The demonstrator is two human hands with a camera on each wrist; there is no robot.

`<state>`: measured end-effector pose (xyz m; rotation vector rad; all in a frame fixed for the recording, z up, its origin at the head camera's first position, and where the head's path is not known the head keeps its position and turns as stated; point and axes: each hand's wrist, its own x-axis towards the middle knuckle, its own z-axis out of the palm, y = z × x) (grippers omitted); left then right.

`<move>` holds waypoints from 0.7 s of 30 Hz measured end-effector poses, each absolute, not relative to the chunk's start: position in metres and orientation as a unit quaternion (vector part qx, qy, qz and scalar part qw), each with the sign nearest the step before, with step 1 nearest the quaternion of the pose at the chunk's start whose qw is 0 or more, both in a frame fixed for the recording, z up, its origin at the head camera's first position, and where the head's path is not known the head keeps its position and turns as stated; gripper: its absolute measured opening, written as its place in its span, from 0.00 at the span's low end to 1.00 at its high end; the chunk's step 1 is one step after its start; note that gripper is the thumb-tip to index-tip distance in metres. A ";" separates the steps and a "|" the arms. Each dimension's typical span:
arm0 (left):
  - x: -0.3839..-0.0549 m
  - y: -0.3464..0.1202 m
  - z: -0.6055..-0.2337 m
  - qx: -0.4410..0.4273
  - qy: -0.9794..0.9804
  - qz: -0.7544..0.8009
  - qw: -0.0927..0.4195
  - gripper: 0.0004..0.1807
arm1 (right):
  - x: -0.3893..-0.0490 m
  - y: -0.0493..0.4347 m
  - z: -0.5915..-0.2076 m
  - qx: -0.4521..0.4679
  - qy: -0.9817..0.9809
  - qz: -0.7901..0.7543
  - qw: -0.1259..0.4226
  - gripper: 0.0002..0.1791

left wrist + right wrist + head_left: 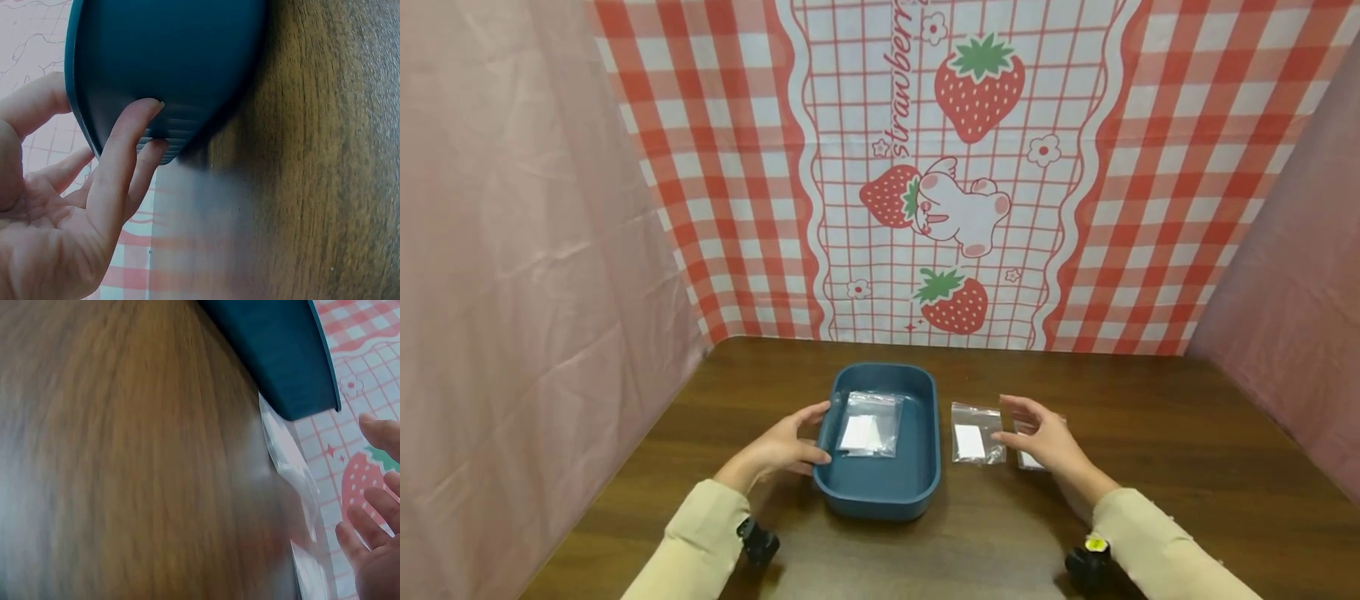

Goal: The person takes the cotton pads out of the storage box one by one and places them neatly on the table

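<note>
A blue rectangular bin (pixel 880 507) stands on the table, with clear zip bags (pixel 871 425) holding white pieces lying inside it. My left hand (pixel 786 446) holds the bin's left side; its thumb and index finger are at the rim. In the left wrist view, two fingers (pixel 119 159) press against the outer wall. To the right of the bin lies another clear zip bag (pixel 977 433) with a white card-like piece. My right hand (pixel 1041 437) is over this bag's right edge, fingers spread and holding nothing. It partly covers a further zip bag (pixel 1030 461).
The brown wooden table (pixel 1150 442) extends to both sides. Behind it hangs a red-and-white checked cloth (pixel 895 308) with strawberries, and pink curtains (pixel 542 292) flank the table. Small black devices (pixel 760 543) are strapped at both wrists.
</note>
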<state>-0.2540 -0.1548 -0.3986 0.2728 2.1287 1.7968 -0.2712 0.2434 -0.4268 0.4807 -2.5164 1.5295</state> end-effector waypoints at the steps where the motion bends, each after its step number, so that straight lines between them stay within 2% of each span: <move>1: -0.254 -0.155 -0.398 0.097 0.750 0.632 0.172 0.46 | -0.272 0.240 -0.427 0.161 -0.839 0.515 0.079 0.33; 10: -0.254 -0.155 -0.398 0.100 0.751 0.630 0.172 0.46 | -0.276 0.205 -0.426 0.159 -0.790 0.590 0.058 0.32; 21: -0.254 -0.155 -0.398 0.097 0.757 0.624 0.169 0.46 | -0.284 0.170 -0.414 0.198 -0.763 0.612 0.069 0.30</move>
